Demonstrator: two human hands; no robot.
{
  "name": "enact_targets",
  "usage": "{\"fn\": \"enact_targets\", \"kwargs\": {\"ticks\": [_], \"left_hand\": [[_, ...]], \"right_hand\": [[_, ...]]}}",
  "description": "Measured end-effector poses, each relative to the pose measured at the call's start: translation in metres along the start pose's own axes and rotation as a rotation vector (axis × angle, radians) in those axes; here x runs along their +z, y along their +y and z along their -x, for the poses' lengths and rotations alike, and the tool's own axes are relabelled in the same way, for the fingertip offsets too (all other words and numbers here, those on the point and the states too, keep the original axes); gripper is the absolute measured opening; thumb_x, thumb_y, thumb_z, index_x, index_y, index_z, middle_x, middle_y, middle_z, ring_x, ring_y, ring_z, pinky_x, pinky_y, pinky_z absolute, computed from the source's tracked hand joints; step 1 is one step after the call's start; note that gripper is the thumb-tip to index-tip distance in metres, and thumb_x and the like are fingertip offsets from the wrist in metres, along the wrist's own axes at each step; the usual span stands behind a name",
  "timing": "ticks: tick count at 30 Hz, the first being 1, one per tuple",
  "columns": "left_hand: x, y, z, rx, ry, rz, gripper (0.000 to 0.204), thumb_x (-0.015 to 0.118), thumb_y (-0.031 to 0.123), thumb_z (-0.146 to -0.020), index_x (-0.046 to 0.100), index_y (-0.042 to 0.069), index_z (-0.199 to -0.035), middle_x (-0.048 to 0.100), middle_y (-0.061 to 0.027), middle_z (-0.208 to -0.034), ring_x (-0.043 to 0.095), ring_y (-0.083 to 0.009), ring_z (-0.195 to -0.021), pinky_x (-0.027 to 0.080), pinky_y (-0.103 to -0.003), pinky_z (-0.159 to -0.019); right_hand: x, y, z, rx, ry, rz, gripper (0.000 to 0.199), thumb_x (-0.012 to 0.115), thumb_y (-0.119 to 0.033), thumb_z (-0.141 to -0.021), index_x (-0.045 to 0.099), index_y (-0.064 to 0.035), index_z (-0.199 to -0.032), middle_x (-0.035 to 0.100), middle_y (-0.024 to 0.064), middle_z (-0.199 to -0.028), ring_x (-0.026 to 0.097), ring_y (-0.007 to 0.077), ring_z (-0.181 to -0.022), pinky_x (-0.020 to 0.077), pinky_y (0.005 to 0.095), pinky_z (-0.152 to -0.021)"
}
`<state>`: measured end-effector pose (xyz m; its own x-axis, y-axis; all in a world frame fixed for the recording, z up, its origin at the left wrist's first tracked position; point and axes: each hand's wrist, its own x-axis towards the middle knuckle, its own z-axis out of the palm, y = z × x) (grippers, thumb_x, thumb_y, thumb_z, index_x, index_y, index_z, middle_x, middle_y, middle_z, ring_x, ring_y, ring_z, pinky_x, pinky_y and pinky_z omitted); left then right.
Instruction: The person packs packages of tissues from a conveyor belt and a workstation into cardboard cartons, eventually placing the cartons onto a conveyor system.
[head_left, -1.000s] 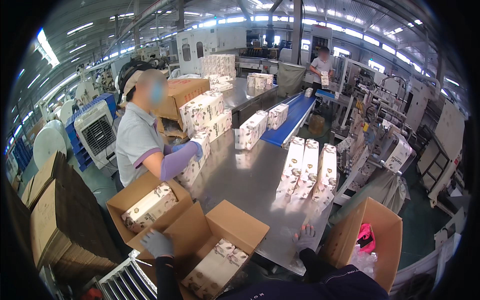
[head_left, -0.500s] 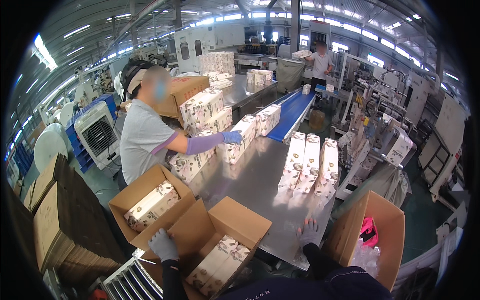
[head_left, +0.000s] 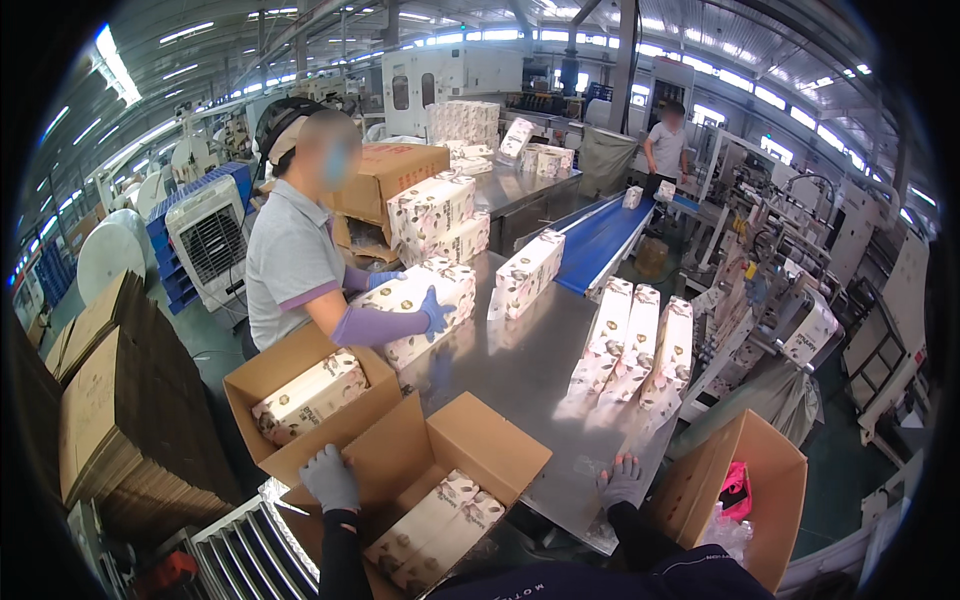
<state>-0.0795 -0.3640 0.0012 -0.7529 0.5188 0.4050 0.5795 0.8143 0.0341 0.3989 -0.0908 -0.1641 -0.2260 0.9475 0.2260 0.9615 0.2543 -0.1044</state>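
In a grey glove with the fingertips bare, my left hand [head_left: 331, 479] curls over the rim of an open cardboard box [head_left: 490, 440]. Inside that box lie two white, flower-printed packs [head_left: 437, 528] side by side. My right hand [head_left: 621, 482], gloved the same way, rests on the metal table [head_left: 530, 425] with its fingers spread and nothing in them. Beyond it stand three long floral packs [head_left: 628, 340] in a row on the table. A second open box [head_left: 290, 360], holding a floral pack, adjoins the first on the left.
A co-worker [head_left: 305, 240] at the left presses both blue-gloved hands round floral packs [head_left: 435, 300]. A blue conveyor [head_left: 600, 245] runs away behind the table. At right is a box [head_left: 770, 480] with plastic wrap; at left, flattened cartons [head_left: 140, 410] and a roller track [head_left: 250, 550].
The co-worker has brought floral packs leftward into a group and now has both hands on them. The far person's raised pack is out of that hand. My hands keep their places.
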Motion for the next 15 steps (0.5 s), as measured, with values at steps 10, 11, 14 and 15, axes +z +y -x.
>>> {"fn": "enact_targets", "kwargs": {"ticks": [10, 11, 14, 15], "left_hand": [[0.004, -0.002, -0.005, -0.021, -0.05, -0.037, 0.035, 0.076, 0.034, -0.074, 0.057, 0.012, -0.093, 0.066, -0.0059, -0.088, 0.064, -0.0256, -0.089, 0.043, -0.042, -0.079], [0.003, -0.002, -0.005, -0.02, -0.05, -0.033, 0.035, 0.076, 0.034, -0.074, 0.057, 0.012, -0.093, 0.066, -0.0059, -0.088, 0.064, -0.0256, -0.089, 0.043, -0.042, -0.079], [0.002, -0.004, -0.005, -0.025, -0.072, -0.027, 0.035, 0.076, 0.034, -0.074, 0.057, 0.012, -0.093, 0.066, -0.006, -0.088, 0.064, -0.0259, -0.089, 0.043, -0.042, -0.079], [0.001, -0.003, -0.005, -0.015, -0.063, -0.018, 0.034, 0.076, 0.033, -0.074, 0.057, 0.012, -0.093, 0.066, -0.0061, -0.088, 0.064, -0.0258, -0.089, 0.043, -0.042, -0.079]], "right_hand": [[0.002, -0.001, -0.002, -0.006, -0.004, 0.01, 0.067, 0.049, -0.044, -0.089, 0.04, -0.0047, -0.142, 0.038, 0.0166, -0.148, 0.03, 0.037, -0.138, 0.0218, 0.0507, -0.113], [-0.002, -0.004, -0.003, 0.003, -0.002, -0.003, 0.067, 0.049, -0.044, -0.089, 0.039, -0.0048, -0.142, 0.038, 0.0166, -0.148, 0.03, 0.037, -0.139, 0.0218, 0.0507, -0.114], [-0.001, 0.0, -0.002, -0.005, 0.009, 0.015, 0.066, 0.05, -0.044, -0.088, 0.039, -0.0048, -0.141, 0.037, 0.0166, -0.148, 0.03, 0.0371, -0.139, 0.0219, 0.0507, -0.114], [0.002, 0.002, 0.002, -0.013, 0.008, 0.031, 0.066, 0.05, -0.043, -0.088, 0.039, -0.0047, -0.141, 0.037, 0.0166, -0.148, 0.03, 0.0371, -0.139, 0.022, 0.0506, -0.114]]}}
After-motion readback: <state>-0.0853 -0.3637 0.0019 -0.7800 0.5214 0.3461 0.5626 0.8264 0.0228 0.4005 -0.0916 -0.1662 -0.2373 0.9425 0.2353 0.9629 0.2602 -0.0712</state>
